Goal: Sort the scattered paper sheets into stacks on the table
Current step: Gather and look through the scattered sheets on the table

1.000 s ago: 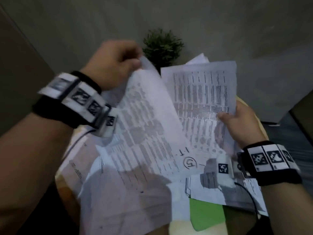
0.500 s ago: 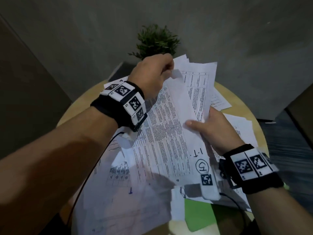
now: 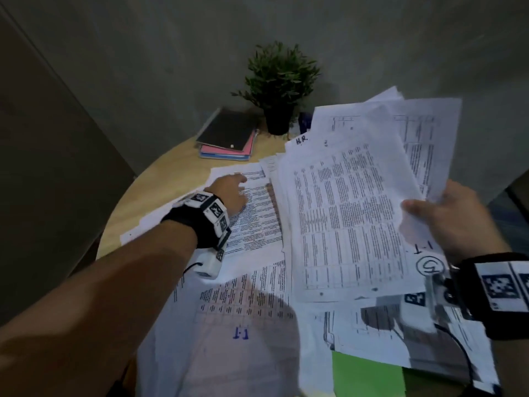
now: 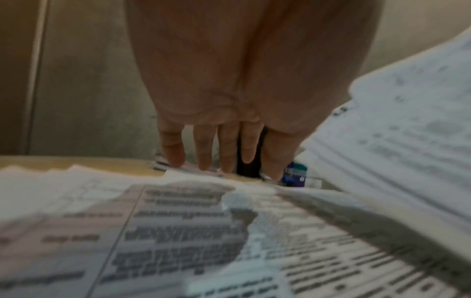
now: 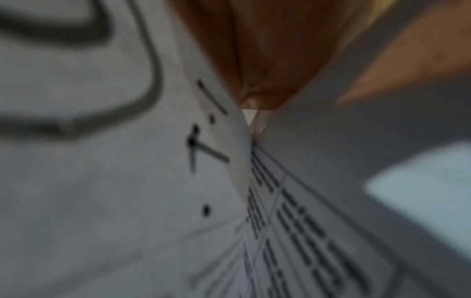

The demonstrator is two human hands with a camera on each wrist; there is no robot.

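Observation:
My right hand [image 3: 446, 216] grips a fanned bundle of printed sheets [image 3: 352, 213] held up over the right half of the round wooden table [image 3: 160, 190]; its thumb lies on the top sheet, marked with a circled 5. In the right wrist view the thumb [image 5: 265, 96] pinches the bundle of sheets [image 5: 127, 181]. My left hand [image 3: 232, 190] reaches out with straight fingers over a printed sheet [image 3: 257, 222] lying flat on the table. The left wrist view shows the left hand's fingers [image 4: 206, 149] spread, holding nothing, above that sheet [image 4: 178, 231]. More loose sheets [image 3: 243, 310] lie scattered nearer me.
At the table's far edge stand a small potted plant [image 3: 279, 84] and a pile of notebooks [image 3: 229, 136] with a dark cover on top. A green sheet [image 3: 366, 373] pokes out beneath the papers at the near right. Grey walls close in behind.
My left hand has let go of the sheet it was pinching and moved left and down to the flat sheet. The right hand has raised the bundle to the right.

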